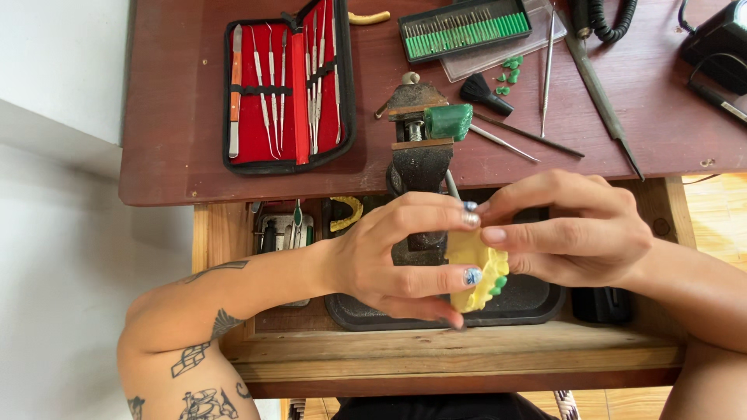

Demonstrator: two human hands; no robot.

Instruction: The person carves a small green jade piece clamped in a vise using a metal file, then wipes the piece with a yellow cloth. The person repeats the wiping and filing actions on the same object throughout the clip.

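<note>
A yellow dental model (475, 272) with small green teeth along its lower right edge is held between both my hands, above an open wooden drawer (436, 354). My left hand (397, 257) grips it from the left, thumb underneath and fingers over the top. My right hand (568, 229) holds it from the right, with thumb and forefinger pinched at its upper edge. Part of the model is hidden behind my fingers.
A black tray (537, 299) lies in the drawer under my hands. A small bench vise (420, 144) clamps a green block (449, 121) at the desk edge. A red-lined case of steel instruments (288, 85), a rack of green burs (464, 27), loose picks and green bits lie on the brown desk (179, 155).
</note>
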